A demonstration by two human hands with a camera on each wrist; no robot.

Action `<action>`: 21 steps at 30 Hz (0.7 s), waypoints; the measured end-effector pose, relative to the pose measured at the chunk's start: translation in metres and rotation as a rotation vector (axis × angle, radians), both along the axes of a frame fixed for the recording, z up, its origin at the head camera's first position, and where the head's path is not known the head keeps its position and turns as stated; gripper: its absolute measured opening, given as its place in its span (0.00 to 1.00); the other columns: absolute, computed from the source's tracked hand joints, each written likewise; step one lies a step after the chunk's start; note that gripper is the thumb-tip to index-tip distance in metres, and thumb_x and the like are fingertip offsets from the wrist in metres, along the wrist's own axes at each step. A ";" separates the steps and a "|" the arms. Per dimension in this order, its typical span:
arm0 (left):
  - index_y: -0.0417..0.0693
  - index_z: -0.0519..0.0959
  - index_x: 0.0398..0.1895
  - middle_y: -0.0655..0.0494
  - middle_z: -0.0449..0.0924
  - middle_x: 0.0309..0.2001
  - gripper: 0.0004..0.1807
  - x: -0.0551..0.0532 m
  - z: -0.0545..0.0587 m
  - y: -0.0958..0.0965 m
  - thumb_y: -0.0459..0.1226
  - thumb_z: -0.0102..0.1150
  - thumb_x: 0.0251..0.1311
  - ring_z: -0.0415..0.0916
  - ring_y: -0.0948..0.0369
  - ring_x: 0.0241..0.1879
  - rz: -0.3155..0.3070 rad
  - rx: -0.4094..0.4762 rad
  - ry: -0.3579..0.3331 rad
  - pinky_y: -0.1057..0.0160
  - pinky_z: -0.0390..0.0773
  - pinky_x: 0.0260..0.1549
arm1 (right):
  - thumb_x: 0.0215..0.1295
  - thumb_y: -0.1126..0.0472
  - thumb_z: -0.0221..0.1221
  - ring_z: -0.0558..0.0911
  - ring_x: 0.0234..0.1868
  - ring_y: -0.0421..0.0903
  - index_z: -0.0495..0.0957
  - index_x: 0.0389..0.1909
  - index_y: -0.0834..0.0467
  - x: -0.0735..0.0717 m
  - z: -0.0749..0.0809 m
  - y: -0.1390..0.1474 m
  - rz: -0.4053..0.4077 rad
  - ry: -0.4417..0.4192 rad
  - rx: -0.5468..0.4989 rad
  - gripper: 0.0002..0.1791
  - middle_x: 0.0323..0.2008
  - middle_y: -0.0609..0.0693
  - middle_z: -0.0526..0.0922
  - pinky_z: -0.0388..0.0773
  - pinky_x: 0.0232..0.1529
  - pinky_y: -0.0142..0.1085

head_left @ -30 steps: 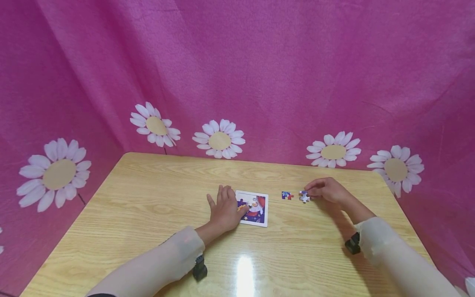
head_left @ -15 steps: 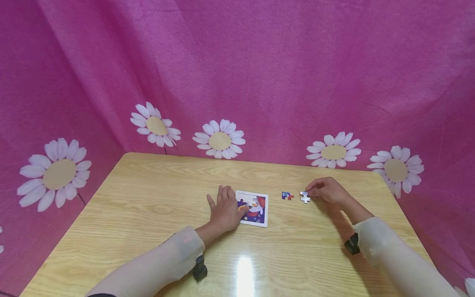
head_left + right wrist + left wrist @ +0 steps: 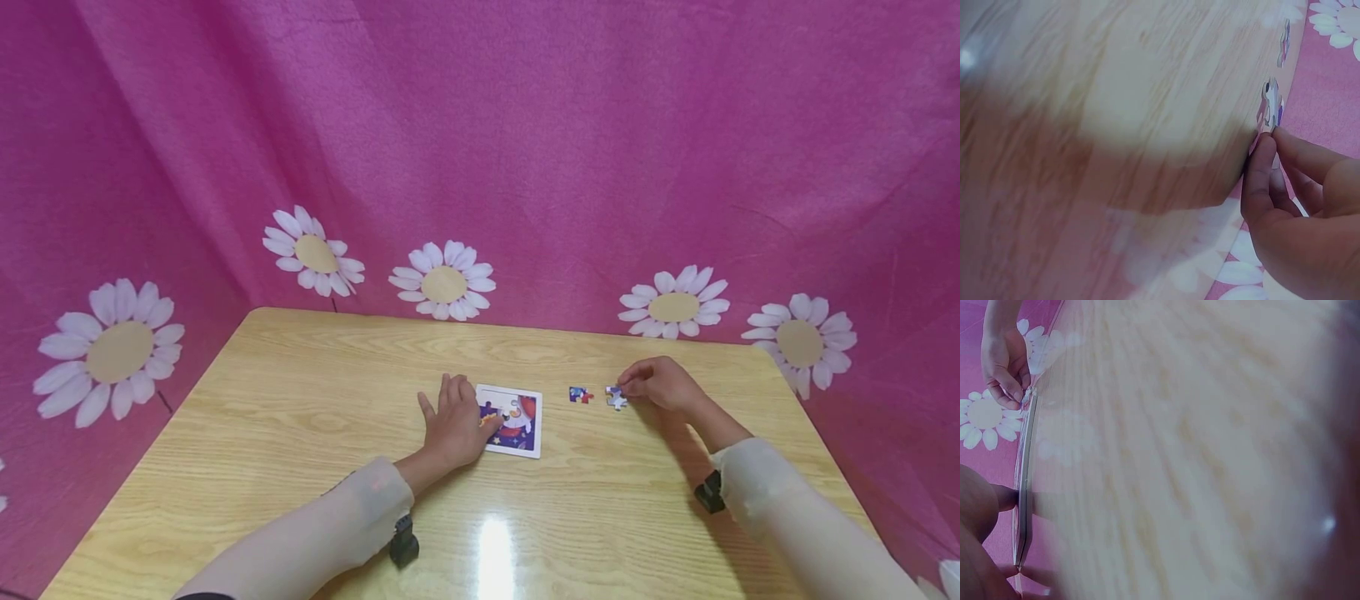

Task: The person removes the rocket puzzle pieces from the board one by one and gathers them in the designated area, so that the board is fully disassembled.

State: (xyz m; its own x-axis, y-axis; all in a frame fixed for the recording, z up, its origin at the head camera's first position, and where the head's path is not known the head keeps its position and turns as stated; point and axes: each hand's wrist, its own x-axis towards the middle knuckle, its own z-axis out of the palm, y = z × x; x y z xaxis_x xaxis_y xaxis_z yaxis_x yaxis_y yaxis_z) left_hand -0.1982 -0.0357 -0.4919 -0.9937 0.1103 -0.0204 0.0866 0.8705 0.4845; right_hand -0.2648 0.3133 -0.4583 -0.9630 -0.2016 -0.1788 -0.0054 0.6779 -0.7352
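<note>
My right hand (image 3: 662,385) pinches a whitish-purple jigsaw piece (image 3: 617,398) between thumb and fingertips, low over the table. In the right wrist view the same jigsaw piece (image 3: 1271,103) juts out past my fingertips. To its left lies a second jigsaw piece (image 3: 581,395), blue and red. My left hand (image 3: 453,427) lies spread at the left edge of a small white-framed puzzle (image 3: 525,454), its thumb resting on the picture. Part of the puzzle's left side is hidden under that hand. A gap with a pale bottom shows at the top of the puzzle.
The wooden table (image 3: 360,358) carries the puzzle and pieces near its middle and right. A pink curtain (image 3: 525,167) with printed daisies hangs behind and at both sides. Each wrist wears a black camera (image 3: 404,542).
The jigsaw piece in my right hand has turned and tilted slightly between the fingertips. My left hand, the puzzle and the other piece have stayed put.
</note>
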 end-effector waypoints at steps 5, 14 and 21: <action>0.31 0.57 0.75 0.37 0.55 0.77 0.47 0.000 0.000 0.000 0.56 0.61 0.69 0.39 0.41 0.82 -0.001 -0.004 0.003 0.26 0.32 0.72 | 0.68 0.69 0.64 0.79 0.40 0.44 0.85 0.44 0.69 -0.001 0.000 0.000 0.007 0.013 0.025 0.08 0.41 0.57 0.87 0.79 0.42 0.34; 0.31 0.57 0.75 0.36 0.56 0.76 0.47 0.000 0.000 -0.001 0.56 0.62 0.69 0.39 0.41 0.82 -0.003 -0.009 0.013 0.26 0.33 0.72 | 0.68 0.70 0.64 0.80 0.40 0.41 0.84 0.44 0.72 -0.001 -0.001 0.002 0.011 0.016 -0.009 0.09 0.41 0.59 0.88 0.82 0.42 0.31; 0.31 0.57 0.76 0.36 0.55 0.77 0.47 0.000 0.001 -0.001 0.56 0.61 0.69 0.39 0.41 0.82 -0.005 -0.003 0.003 0.26 0.32 0.72 | 0.68 0.65 0.66 0.79 0.42 0.44 0.86 0.45 0.68 0.000 0.004 -0.004 0.009 0.053 0.022 0.10 0.43 0.58 0.87 0.79 0.45 0.33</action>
State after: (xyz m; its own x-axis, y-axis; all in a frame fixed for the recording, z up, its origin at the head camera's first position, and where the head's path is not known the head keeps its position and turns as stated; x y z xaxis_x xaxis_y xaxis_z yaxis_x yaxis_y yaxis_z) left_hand -0.1981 -0.0364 -0.4913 -0.9932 0.1148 -0.0174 0.0922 0.8713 0.4820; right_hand -0.2645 0.3088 -0.4546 -0.9694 -0.2069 -0.1320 -0.0502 0.6939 -0.7183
